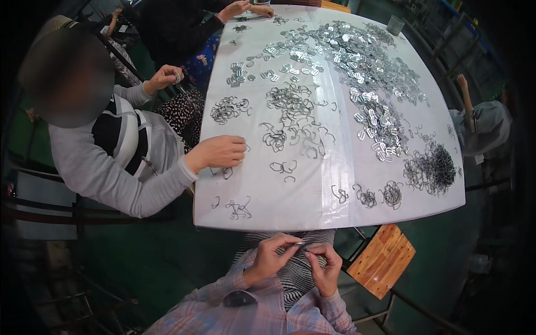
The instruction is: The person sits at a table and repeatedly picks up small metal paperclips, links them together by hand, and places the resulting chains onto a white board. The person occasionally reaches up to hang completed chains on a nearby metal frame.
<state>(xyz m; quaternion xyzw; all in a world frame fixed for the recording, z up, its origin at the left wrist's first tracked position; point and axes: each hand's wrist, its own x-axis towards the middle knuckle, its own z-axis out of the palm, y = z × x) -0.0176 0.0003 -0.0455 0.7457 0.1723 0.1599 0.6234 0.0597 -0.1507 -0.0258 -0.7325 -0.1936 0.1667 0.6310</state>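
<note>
Over my lap, just off the table's near edge, both my hands meet fingertip to fingertip. My left hand (272,258) pinches a small shiny metal piece (300,244); it looks like a slotted buckle, but the fingers cover most of it. My right hand (325,269) is closed against the same piece, and whether a wire hook sits in it too is hidden. Nearest on the white table (268,209) lie small groups of bent wire hooks (367,197), and a few loose wire hooks (239,207) to the left.
A tall heap of wire pieces (438,168) stands at the right. Flat slotted metal buckles (379,120) spread across the middle and far table. A co-worker's hand (220,152) reaches over the left edge. A wooden stool (382,261) is at my right; a clear cup (395,25) stands far right.
</note>
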